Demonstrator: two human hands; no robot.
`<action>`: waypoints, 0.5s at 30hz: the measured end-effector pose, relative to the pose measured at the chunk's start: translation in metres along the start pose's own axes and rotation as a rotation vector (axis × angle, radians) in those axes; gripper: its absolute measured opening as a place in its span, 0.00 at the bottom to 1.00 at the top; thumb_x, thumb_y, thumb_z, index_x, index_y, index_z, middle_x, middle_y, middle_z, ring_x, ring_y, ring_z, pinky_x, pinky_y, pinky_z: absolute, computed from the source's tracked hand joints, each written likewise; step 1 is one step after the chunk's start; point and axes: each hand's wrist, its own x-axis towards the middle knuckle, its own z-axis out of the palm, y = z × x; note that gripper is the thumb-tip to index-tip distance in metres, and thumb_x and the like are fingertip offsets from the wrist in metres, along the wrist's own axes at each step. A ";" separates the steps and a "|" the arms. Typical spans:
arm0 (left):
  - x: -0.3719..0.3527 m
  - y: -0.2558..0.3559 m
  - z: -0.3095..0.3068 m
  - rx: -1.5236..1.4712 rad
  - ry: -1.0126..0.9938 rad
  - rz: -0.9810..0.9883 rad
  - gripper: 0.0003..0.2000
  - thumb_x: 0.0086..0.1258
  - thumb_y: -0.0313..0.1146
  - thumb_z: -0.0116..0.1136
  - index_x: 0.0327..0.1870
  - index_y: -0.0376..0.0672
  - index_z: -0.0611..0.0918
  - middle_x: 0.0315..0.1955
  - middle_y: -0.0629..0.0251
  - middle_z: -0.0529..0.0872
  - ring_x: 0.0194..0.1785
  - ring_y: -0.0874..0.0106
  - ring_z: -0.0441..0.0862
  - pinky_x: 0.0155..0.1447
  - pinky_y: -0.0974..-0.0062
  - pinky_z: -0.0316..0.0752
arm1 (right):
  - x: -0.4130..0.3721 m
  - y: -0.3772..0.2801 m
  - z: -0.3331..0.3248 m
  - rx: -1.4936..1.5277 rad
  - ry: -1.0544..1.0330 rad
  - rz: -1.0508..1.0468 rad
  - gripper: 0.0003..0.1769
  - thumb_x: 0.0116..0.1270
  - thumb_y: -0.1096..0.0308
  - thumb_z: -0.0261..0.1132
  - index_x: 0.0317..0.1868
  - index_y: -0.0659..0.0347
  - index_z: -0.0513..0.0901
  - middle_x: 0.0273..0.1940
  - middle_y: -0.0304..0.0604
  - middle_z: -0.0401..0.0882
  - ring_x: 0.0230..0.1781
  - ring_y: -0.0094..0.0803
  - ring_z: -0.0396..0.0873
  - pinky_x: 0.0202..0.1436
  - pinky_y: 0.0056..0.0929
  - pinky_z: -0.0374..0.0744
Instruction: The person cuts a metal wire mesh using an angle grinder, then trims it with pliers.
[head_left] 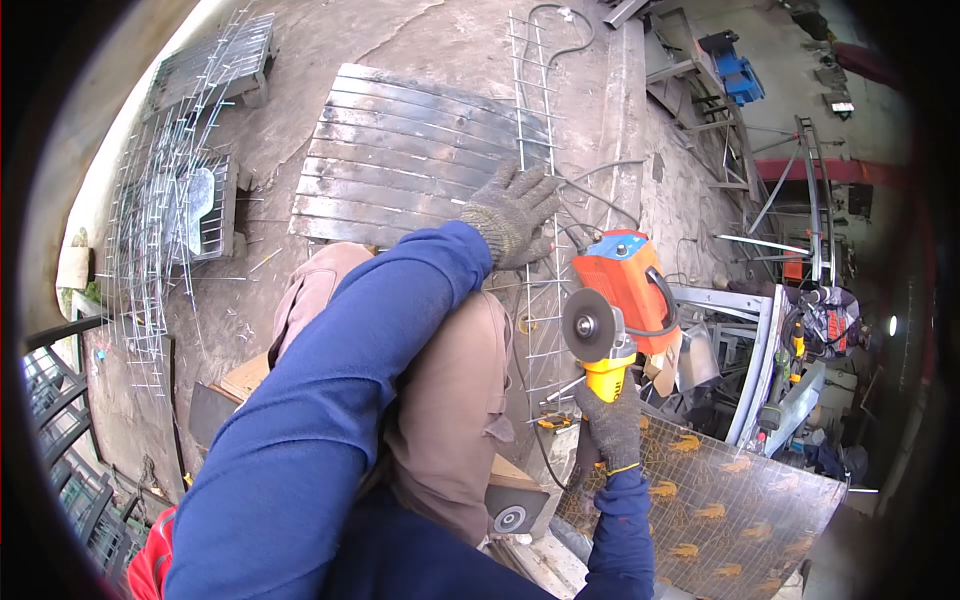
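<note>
My left hand [510, 213], in a grey knitted glove, is spread with its fingers apart, over the wire lattice [535, 110] beside the slatted metal panel [400, 150]. Whether it touches the wires is hard to tell. Gloved as well, my right hand [612, 425] is wrapped round the body of a yellow angle grinder [606, 378]. The grinder's dark disc [590, 325] points up and away from me, in front of an orange machine [625, 285] with a blue top.
Wire lattices [160, 230] lie over low stands at the left. A patterned sheet [720, 510] is at the lower right, near metal frames [755, 350]. Cables [600, 168] run across the floor. A blue vise [738, 78] stands at the upper right.
</note>
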 end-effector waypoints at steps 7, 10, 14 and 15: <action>0.004 -0.004 -0.006 -0.023 -0.123 0.004 0.37 0.80 0.59 0.46 0.84 0.45 0.66 0.85 0.53 0.60 0.89 0.55 0.50 0.90 0.44 0.38 | -0.004 -0.003 0.006 -0.019 -0.019 0.000 0.34 0.60 0.57 0.81 0.60 0.67 0.79 0.43 0.50 0.89 0.37 0.35 0.89 0.42 0.37 0.86; 0.007 -0.004 -0.013 -0.023 -0.195 0.001 0.38 0.80 0.58 0.46 0.84 0.45 0.64 0.86 0.54 0.58 0.89 0.55 0.49 0.90 0.45 0.38 | 0.000 0.000 0.007 -0.054 -0.016 -0.023 0.35 0.60 0.55 0.81 0.60 0.68 0.79 0.43 0.50 0.89 0.38 0.36 0.89 0.43 0.38 0.86; 0.008 -0.004 -0.015 -0.016 -0.229 0.005 0.39 0.80 0.58 0.47 0.85 0.44 0.63 0.87 0.55 0.56 0.90 0.56 0.49 0.89 0.45 0.38 | -0.003 -0.009 0.006 -0.085 -0.026 -0.031 0.35 0.60 0.53 0.81 0.59 0.68 0.79 0.43 0.51 0.89 0.39 0.37 0.89 0.44 0.38 0.85; 0.008 -0.003 -0.015 -0.016 -0.230 0.004 0.39 0.80 0.58 0.47 0.85 0.44 0.63 0.87 0.55 0.56 0.90 0.56 0.49 0.89 0.45 0.38 | -0.003 -0.010 0.006 -0.075 -0.032 -0.036 0.35 0.60 0.53 0.81 0.59 0.68 0.79 0.43 0.51 0.89 0.39 0.38 0.89 0.44 0.38 0.85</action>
